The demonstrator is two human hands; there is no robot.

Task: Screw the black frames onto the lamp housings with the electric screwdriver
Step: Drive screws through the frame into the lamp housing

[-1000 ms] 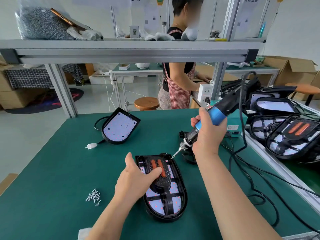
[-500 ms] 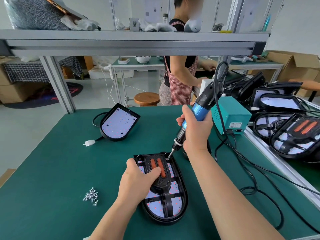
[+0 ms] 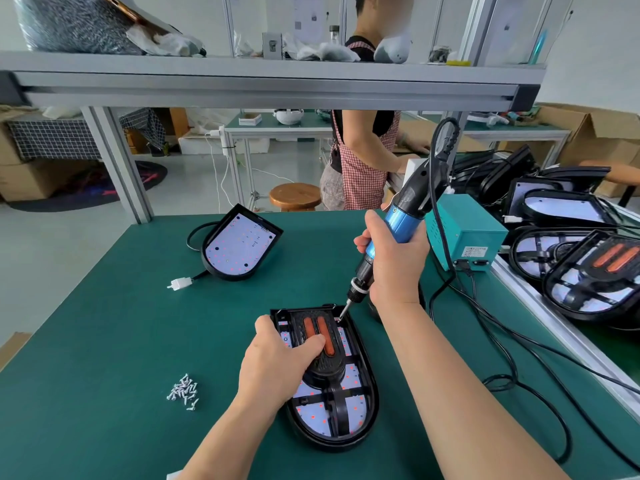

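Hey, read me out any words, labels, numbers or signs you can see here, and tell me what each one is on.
Nothing here reads clearly.
Label on the teal box: printed lines, too small to read.
Back sheets: blurred, unreadable.
Screwdriver and housing: no writing shows.

a bright workshop behind the bench

a green-topped workbench (image 3: 104,341) stands under a grey aluminium shelf (image 3: 277,88). beyond it, a pale floor (image 3: 52,244), a round wooden stool (image 3: 294,197), a second green table (image 3: 263,128), cardboard boxes (image 3: 595,140) by a white wall (image 3: 595,46).
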